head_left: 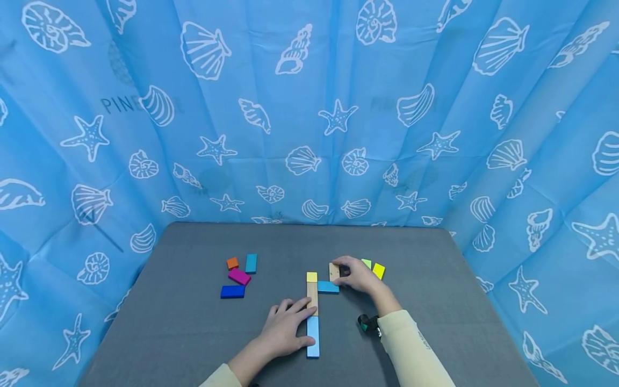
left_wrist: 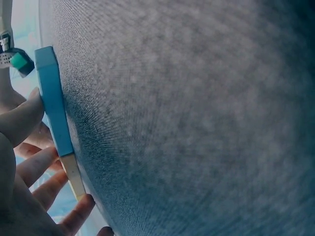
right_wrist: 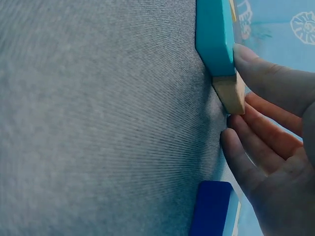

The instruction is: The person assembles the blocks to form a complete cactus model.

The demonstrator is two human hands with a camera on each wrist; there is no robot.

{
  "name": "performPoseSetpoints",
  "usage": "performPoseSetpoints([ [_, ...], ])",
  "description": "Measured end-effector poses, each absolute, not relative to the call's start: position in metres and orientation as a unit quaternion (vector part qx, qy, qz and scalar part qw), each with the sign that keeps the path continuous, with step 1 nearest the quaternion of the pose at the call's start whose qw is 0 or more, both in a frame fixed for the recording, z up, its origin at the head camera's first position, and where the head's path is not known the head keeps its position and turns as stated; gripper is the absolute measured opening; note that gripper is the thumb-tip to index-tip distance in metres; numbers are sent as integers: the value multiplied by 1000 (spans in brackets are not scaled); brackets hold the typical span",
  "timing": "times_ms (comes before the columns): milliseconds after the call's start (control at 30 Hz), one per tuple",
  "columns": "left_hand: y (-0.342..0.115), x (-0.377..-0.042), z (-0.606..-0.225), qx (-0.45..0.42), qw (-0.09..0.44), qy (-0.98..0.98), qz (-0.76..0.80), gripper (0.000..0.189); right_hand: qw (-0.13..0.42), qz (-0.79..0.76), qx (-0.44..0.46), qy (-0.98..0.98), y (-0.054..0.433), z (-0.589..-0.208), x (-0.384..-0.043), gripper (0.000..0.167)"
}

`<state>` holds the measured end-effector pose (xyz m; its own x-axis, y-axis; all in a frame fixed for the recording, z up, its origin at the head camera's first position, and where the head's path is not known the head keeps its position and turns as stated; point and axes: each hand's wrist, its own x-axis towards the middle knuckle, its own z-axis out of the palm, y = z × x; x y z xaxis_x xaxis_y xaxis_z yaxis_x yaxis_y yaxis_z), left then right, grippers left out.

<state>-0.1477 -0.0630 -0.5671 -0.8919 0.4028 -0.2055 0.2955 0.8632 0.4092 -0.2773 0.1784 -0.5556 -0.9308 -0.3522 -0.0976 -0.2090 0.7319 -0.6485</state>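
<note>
My left hand (head_left: pixel 285 329) lies with spread fingers along a column of blocks, its thumb on the light blue block (head_left: pixel 312 322) and fingertips on the plain wooden block (head_left: pixel 311 289). A small yellow block (head_left: pixel 311 277) caps the column's far end. From the column's right side a teal block (head_left: pixel 328 287) sticks out, crosswise. My right hand (head_left: pixel 359 275) pinches a second wooden block (head_left: pixel 333 271) between thumb and fingers. This block stands lengthwise against the far side of the teal block (right_wrist: pixel 215 39); in the right wrist view its wooden end (right_wrist: pixel 230 93) shows at the fingertips.
Left on the grey table (head_left: pixel 193 333) lie an orange block (head_left: pixel 232 263), a teal one (head_left: pixel 251 264), a magenta one (head_left: pixel 239 276) and a dark blue one (head_left: pixel 232 292). Beyond the right hand are green (head_left: pixel 367 263) and yellow (head_left: pixel 379 270) blocks. A shell-patterned curtain (head_left: pixel 309 134) hangs behind.
</note>
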Motion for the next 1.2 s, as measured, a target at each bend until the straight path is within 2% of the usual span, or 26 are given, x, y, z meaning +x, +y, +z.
performPoseSetpoints([
  [400,-62,-148,-563,180,146,954,193,72,54,-370,-161,913,201,-529,-274,50],
  [700,-63,-148,-566,181,152,952,195,72,27,-364,-136,921,233,-528,-270,49],
  [1200,-63,-148,-568,182,151,951,202,71,38,-357,-92,929,268,-538,-261,59],
])
